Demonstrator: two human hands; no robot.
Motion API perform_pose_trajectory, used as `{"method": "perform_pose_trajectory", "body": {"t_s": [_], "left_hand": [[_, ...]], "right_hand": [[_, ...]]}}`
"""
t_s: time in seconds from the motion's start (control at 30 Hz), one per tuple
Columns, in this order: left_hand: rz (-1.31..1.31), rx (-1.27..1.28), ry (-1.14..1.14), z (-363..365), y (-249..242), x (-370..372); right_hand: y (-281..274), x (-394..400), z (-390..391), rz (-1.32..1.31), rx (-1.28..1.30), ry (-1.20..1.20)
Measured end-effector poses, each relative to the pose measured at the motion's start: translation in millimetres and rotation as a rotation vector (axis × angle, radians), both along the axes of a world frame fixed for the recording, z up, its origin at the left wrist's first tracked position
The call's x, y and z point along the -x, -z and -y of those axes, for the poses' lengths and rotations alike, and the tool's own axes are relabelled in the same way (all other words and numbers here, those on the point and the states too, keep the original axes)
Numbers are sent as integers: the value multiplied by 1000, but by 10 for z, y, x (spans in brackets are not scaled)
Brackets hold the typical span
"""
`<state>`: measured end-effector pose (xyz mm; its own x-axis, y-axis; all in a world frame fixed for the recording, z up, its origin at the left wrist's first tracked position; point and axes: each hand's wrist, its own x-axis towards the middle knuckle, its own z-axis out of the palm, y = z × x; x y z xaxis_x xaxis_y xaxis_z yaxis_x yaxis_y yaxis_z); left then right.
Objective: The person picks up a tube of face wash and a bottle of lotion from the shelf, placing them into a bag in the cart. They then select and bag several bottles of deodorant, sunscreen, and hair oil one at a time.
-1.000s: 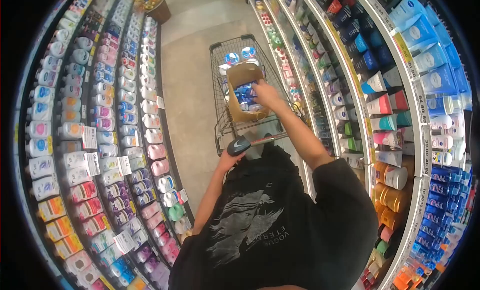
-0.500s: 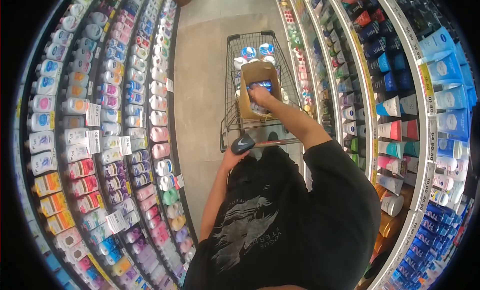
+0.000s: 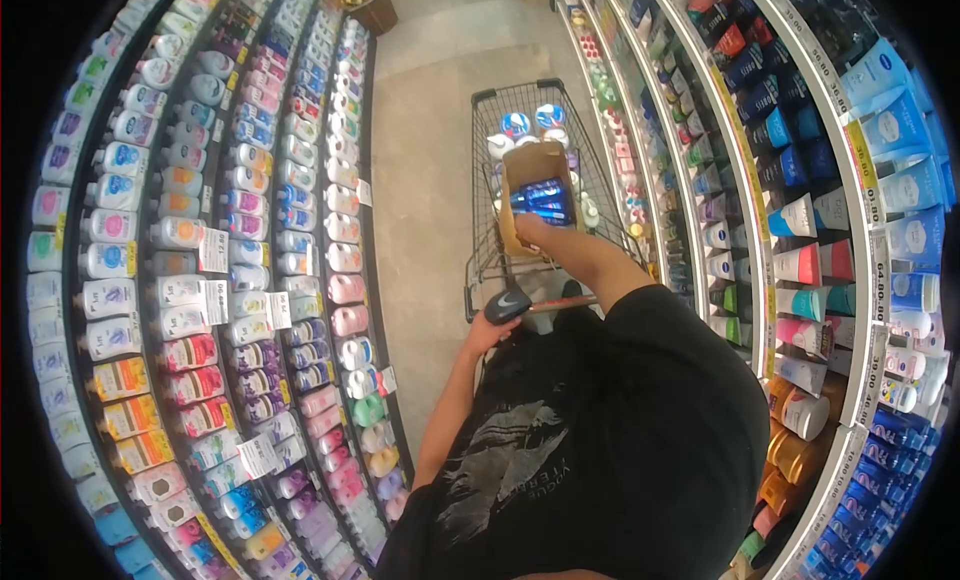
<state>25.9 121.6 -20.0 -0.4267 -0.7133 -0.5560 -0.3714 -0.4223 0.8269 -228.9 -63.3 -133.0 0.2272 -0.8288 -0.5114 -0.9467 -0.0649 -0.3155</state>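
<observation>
A black wire shopping cart (image 3: 486, 145) stands in front of me, holding a brown cardboard box (image 3: 540, 162). Several blue packages (image 3: 542, 200) lie inside the box. My right hand (image 3: 532, 232) is closed at the near rim of the box, fingers partly hidden by the cardboard. My left hand (image 3: 488, 334) wraps round the left end of the cart handle (image 3: 562, 304), beneath a dark rounded piece with a white swoosh (image 3: 508, 306). White bottles (image 3: 500, 146) with round blue labels stand beyond the box in the cart.
Shelves of bottles (image 3: 190, 355) line the left side. On the right, racks hold tubes (image 3: 795, 218) and blue packages (image 3: 868, 470), with price strips along their edges. Ahead, a brown bin (image 3: 374, 12) stands at the end of the left shelf on the pale floor (image 3: 425, 100).
My right hand has come back from inside the box to its near rim, uncovering the blue packages. The cart and both hands sit slightly further right and lower in view.
</observation>
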Motion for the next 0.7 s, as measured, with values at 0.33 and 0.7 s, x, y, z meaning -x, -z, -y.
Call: {"method": "perform_pose_trajectory", "body": {"t_s": [0.33, 0.7], "left_hand": [[9, -29, 25, 36, 55, -49], [-66, -40, 46, 5, -8, -79]], "right_hand": [[-368, 182, 214, 118, -4, 324], [-2690, 1386, -1569, 1741, -55, 801]]}}
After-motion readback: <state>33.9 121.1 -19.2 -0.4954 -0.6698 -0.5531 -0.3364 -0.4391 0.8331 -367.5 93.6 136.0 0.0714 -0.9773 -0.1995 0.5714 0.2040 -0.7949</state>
